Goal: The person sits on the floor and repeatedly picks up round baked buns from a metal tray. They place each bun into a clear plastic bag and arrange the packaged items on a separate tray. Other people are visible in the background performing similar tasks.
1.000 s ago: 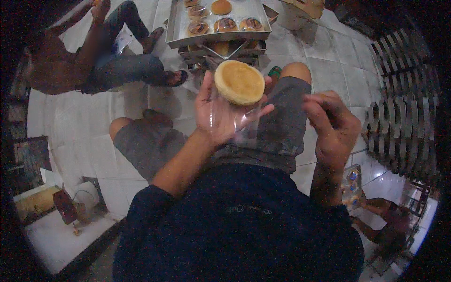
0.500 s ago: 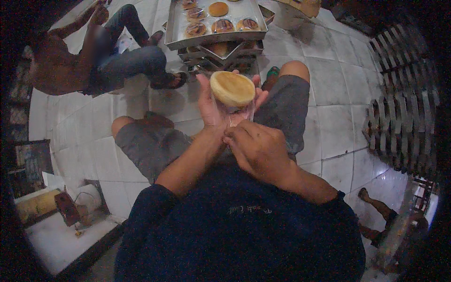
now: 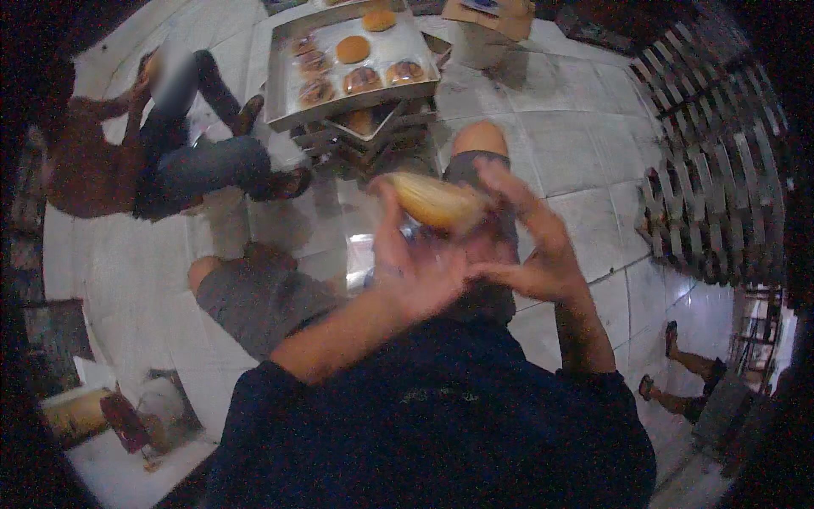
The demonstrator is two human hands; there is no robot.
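Note:
A round golden bun (image 3: 437, 202) rests tilted on edge in my left hand (image 3: 414, 276), whose fingers cup it from below and from the side. Clear plastic seems to lie around it, but motion smears the detail. My right hand (image 3: 547, 246) is just right of the bun, thumb and fingers spread apart, with nothing visible gripped in it. Ahead, a metal tray (image 3: 356, 108) carries plain buns (image 3: 354, 49) and several dark-topped ones (image 3: 363, 81) that look wrapped in shiny film.
More trays (image 3: 365, 127) are stacked crosswise under the top one. A cardboard box (image 3: 487, 21) stands beyond to the right. At the left a person (image 3: 170, 144) sits on the tiled floor (image 3: 585, 153). Dark slatted racks (image 3: 712, 170) line the right; another person's legs (image 3: 687, 373) show below them.
My right hand has left its pinch near my left wrist and opened out to the right. The bun has tipped and moved lower. The whole view has shifted, showing more of the tray.

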